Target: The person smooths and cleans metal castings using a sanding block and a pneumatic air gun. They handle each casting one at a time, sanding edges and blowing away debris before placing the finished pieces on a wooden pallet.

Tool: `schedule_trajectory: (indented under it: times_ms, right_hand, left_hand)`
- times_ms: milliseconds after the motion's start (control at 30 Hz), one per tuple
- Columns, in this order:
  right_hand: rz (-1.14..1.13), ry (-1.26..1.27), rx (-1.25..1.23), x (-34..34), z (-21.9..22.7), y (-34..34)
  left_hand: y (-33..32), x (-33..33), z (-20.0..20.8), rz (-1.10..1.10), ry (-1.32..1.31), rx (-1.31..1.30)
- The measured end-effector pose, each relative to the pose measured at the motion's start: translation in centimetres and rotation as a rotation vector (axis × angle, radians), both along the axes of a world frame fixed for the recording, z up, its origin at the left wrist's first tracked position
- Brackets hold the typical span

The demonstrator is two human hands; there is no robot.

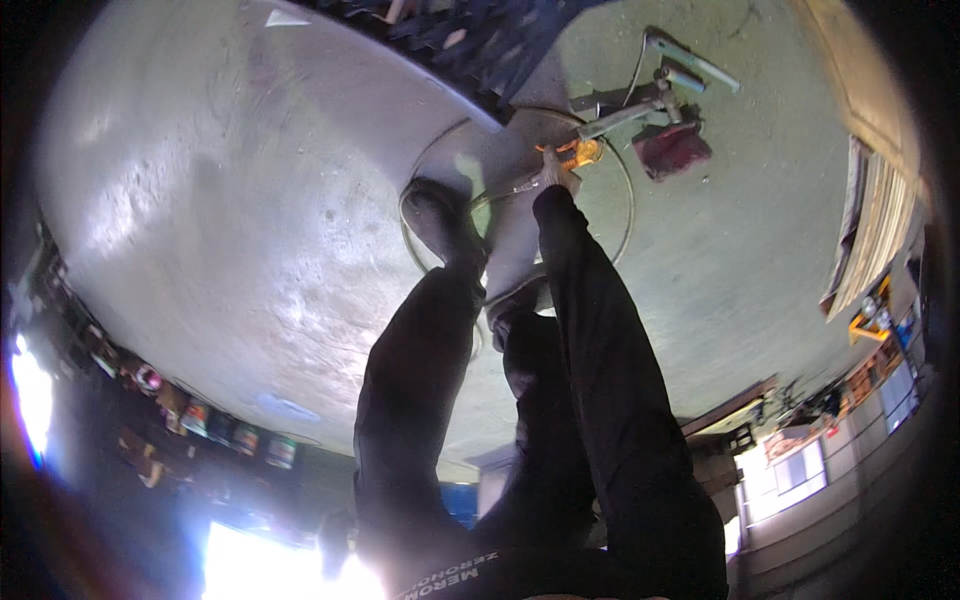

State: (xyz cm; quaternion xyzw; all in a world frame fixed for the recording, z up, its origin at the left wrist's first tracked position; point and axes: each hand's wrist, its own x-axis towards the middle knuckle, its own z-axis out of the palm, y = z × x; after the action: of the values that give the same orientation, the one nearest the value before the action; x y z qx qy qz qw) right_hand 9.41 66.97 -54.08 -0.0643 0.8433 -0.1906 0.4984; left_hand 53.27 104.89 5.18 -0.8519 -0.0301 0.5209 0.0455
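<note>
orange tool [578,153] sits on the concrete floor [250,200] at top centre, right where a grey metal bar [625,117] runs up-right toward a pile of pipe pieces [680,68]. right hand [556,172] is at the end of a long black sleeve, fingers closed around the tool's near end or a thin rod by it, too small to tell which. left hand isn't visible; no call on its state. thin hose or cable [628,200] loops in a wide ring around the tool and hand, and passes under the dark shoe [440,222] just left of the arm. dark red cloth or block [672,149] lies just right of the tool, touching the bar's end. risks, my read: hose loop snags on the shoe or the arm and yanks the tool off its spot; reach is long, so grip is weak and the tool could slip; glare from the lower edge hurts sight. room: open floor to the left and lower right, a dark slatted thing [470,40] close above, stacked boards [870,230] well off at the right edge.
</note>
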Motion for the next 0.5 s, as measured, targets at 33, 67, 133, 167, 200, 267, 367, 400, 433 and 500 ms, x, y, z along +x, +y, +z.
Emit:
schedule_trajectory:
  times_ms: [33, 67, 133, 167, 200, 267, 367, 400, 433, 500]
  right_hand:
    - [0.005, 0.065, -0.013, -0.2, -0.8, -0.1]
    - [0.017, 0.132, -0.012, -0.4, -1.1, 0.2]
    - [0.04, 0.201, -0.01, -0.9, -0.4, 1.9]
    - [0.122, 0.244, -0.06, -1.0, 0.5, 3.0]
    - [-0.192, -0.179, -0.096, -1.2, 1.7, 4.1]
    - [-0.241, -0.254, -0.194, -1.2, 5.8, 7.3]
    - [-0.225, -0.162, -0.216, 0.1, 13.6, 10.9]
    - [-0.18, -0.083, -0.241, 0.3, 15.7, 11.3]
    - [-0.186, -0.064, -0.204, 0.6, 17.5, 11.4]
    - [-0.328, -0.032, -0.25, 0.9, 20.0, 11.0]
  left_hand:
    - [1.1, 0.2, 0.2, -0.351, -0.029, 0.003]
    - [1.4, 0.8, 0.1, -0.19, 0.025, 0.006]
    - [1.0, 1.0, 0.5, -0.03, 0.023, 0.055]
    - [0.4, 0.9, 0.6, -0.027, -0.034, 0.097]
    - [-0.4, 0.6, 0.9, -0.021, -0.091, 0.13]
    - [-1.9, 0.2, 1.1, -0.026, 0.035, -0.063]
    - [-3.0, 0.1, 1.7, -0.117, 0.04, -0.156]
    - [-2.8, 0.0, 2.2, -0.048, 0.081, -0.252]
    - [-2.7, 0.5, 2.4, -0.05, 0.041, -0.18]
    - [-2.3, 1.4, 3.3, -0.485, 0.154, -0.207]
